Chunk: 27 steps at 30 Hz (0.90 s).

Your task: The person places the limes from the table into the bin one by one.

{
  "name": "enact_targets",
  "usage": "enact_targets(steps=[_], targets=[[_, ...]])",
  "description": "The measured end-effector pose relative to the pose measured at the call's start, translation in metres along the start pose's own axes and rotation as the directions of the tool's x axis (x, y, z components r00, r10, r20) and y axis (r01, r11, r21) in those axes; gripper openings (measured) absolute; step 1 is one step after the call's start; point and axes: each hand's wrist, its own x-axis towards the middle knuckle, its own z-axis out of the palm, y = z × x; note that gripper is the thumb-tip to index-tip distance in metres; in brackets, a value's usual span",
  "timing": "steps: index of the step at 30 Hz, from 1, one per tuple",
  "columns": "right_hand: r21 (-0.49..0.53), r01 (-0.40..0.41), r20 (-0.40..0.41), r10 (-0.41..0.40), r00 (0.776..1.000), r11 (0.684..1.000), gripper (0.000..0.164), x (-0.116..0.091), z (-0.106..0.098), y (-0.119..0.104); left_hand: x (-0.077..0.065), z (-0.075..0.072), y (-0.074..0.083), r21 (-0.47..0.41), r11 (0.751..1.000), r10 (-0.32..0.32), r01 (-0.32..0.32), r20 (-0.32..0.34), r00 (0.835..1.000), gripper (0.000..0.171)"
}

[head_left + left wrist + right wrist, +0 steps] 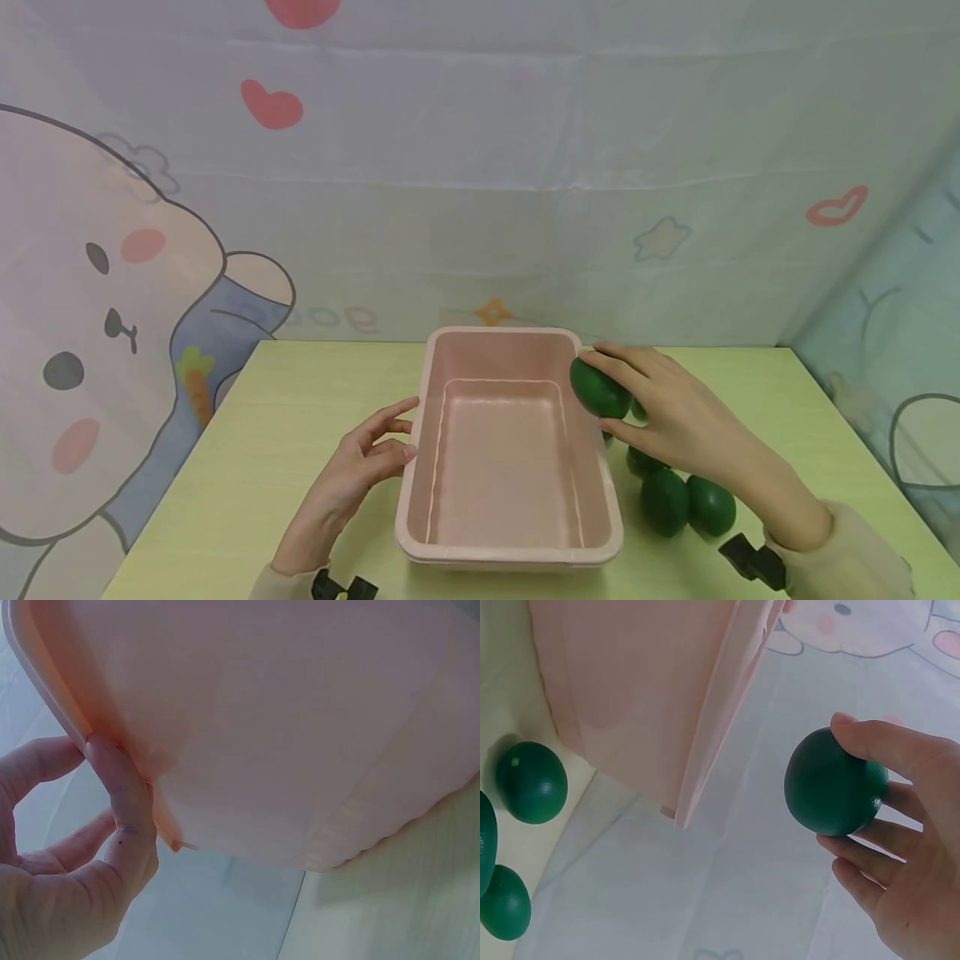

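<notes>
right hand point(663, 408) grips green fruit point(598, 390); pink bin point(498, 462) lies just left of this hand.
the bin stands between both hands, its long axis running forward; left hand point(365, 461) touches its left side, but whether it pinches there, i cannot tell.

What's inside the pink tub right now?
Only bare floor and walls show inside the pink tub; the green fruit in the right hand hides a bit of its right rim.
</notes>
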Motion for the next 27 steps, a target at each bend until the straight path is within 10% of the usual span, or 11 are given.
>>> enact_targets(steps=[27], targets=[[0.057, -0.001, 0.114, -0.005, 0.993, 0.998, 0.071, 0.039, -0.002, -0.007, 0.001, -0.001, -0.001, 0.007, 1.000, -0.004, 0.004, -0.003, 1.000, 0.063]])
